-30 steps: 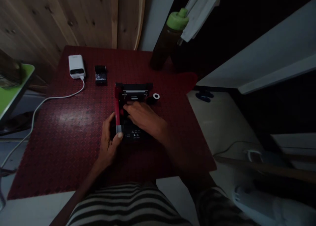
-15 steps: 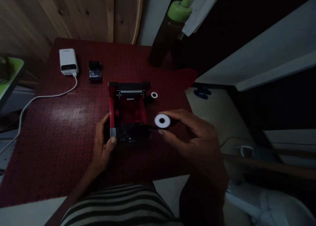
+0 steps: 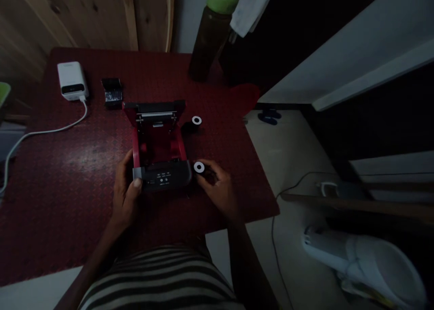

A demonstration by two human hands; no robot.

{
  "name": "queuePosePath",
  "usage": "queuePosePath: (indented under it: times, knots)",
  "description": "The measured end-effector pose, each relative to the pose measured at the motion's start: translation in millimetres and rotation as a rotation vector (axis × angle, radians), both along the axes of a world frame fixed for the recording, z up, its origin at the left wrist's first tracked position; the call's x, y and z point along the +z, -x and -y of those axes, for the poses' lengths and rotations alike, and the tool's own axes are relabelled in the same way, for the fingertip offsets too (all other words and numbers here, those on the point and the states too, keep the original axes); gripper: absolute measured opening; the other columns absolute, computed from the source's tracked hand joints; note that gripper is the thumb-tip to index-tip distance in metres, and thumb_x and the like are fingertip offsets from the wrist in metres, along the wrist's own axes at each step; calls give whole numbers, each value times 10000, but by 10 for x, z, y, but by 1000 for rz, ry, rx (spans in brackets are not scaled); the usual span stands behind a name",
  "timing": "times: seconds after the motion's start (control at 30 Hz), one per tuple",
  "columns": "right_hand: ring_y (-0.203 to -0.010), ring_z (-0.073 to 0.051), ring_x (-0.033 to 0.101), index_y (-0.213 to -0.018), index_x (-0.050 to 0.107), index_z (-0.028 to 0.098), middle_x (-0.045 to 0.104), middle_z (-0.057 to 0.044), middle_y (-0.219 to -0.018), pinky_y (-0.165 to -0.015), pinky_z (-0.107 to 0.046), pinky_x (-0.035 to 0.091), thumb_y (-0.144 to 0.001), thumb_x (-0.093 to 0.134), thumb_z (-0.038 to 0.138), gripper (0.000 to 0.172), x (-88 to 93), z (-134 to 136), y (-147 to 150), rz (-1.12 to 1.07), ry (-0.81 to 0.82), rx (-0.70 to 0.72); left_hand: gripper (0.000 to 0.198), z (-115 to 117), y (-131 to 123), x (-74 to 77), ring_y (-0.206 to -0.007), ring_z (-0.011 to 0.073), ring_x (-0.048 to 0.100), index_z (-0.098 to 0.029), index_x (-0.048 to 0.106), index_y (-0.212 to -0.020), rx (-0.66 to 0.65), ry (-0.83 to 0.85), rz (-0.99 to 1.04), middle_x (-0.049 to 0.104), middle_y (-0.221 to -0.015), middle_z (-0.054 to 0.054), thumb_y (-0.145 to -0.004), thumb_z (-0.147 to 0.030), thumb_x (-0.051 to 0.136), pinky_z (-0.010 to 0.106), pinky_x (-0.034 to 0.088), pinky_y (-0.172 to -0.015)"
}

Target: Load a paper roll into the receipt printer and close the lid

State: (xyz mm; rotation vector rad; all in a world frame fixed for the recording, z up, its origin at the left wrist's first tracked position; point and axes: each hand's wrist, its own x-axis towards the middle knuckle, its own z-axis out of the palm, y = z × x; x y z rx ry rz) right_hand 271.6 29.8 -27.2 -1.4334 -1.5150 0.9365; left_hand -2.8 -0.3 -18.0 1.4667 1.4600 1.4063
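Note:
An open black receipt printer (image 3: pixel 158 174) with a red interior sits in the middle of the red table mat. My left hand (image 3: pixel 126 192) grips its front left corner, thumb on the front face. My right hand (image 3: pixel 217 183) is close to the printer's front right corner and pinches a small roll (image 3: pixel 199 167) with a white core. The fingers hide part of that roll. A second, similar roll (image 3: pixel 193 122) lies on the mat behind my right hand, to the right of the printer.
A white power bank (image 3: pixel 72 80) with a white cable (image 3: pixel 44 130) and a small black packet (image 3: pixel 111 92) lie at the back left of the mat. A dark bottle with a green cap (image 3: pixel 210 39) stands behind it. The mat's right edge drops to a pale floor.
My right hand has lowered the small roll from above the mat to beside the printer's front right corner. The whole view has shifted slightly left. My left hand still grips the printer.

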Motion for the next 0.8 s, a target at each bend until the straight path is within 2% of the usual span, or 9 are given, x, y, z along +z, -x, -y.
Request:
queuePosePath:
  times: [0.13,0.23,0.3,0.37,0.47,0.53,0.63,0.67,0.8]
  knots:
    - [-1253,-279,829,-1437,793,314,845,-72,-1445,-1133,-470,656,-866,780,228,577,-8,62,-113,1,48,58,698,-3,13,-14,-1492,396,610,-326,599,-1712,-15,-3,-2,649,-1644,127,-1123,-698,563,561,475,-1238]
    - [-1186,-267,852,-1542,742,327,804,-84,-1529,-1086,-475,689,-893,778,217,659,84,106,-319,57,98,122,677,7,18,-7,-1517,398,598,-349,597,-1711,-20,-3,7,637,-1670,112,-1126,-689,565,568,468,-1258]
    - [-1125,-270,864,-1513,766,315,849,-88,-1430,-1050,-487,703,-919,765,213,603,198,81,-485,134,110,149,673,13,28,2,-1523,398,599,-350,589,-1716,-21,4,-2,636,-1678,111,-1130,-679,566,570,474,-1262]
    - [-1109,-280,868,-1416,822,300,889,-82,-1302,-1051,-499,700,-968,730,221,465,325,-22,-613,226,89,144,671,16,44,11,-1518,393,606,-340,580,-1722,-25,11,-23,642,-1673,115,-1137,-667,560,566,488,-1253]
    - [-1163,-295,852,-1244,871,285,897,-79,-1252,-1092,-514,670,-1024,690,260,286,425,-351,-623,299,-25,57,680,14,63,14,-1508,391,616,-315,571,-1727,-39,28,-35,644,-1669,128,-1140,-658,563,564,502,-1241]
    - [-1154,-296,838,-1243,849,275,884,-85,-1272,-1056,-507,670,-995,735,289,274,377,-656,-490,240,-78,-9,685,10,63,8,-1511,395,615,-304,575,-1721,-36,28,-24,645,-1668,133,-1134,-658,577,573,496,-1249]
    - [-1201,-307,796,-1332,770,255,822,-126,-1413,-957,-469,669,-865,853,286,475,179,-1106,-184,88,-74,-63,666,5,50,7,-1529,395,603,-319,578,-1714,-35,10,0,642,-1674,122,-1135,-648,583,581,483,-1270]
    - [-1176,-304,790,-1316,757,257,815,-124,-1411,-940,-463,664,-840,877,296,493,104,-1224,-87,78,-75,-62,658,5,47,10,-1533,392,603,-326,577,-1715,-39,7,4,640,-1677,118,-1138,-642,583,581,485,-1273]
    - [-1093,-309,771,-1128,727,265,834,-74,-1179,-1018,-510,622,-829,888,363,353,-88,-1457,139,63,-92,-66,662,10,50,24,-1528,392,613,-325,558,-1729,-66,22,-11,640,-1680,125,-1145,-636,577,590,507,-1264]
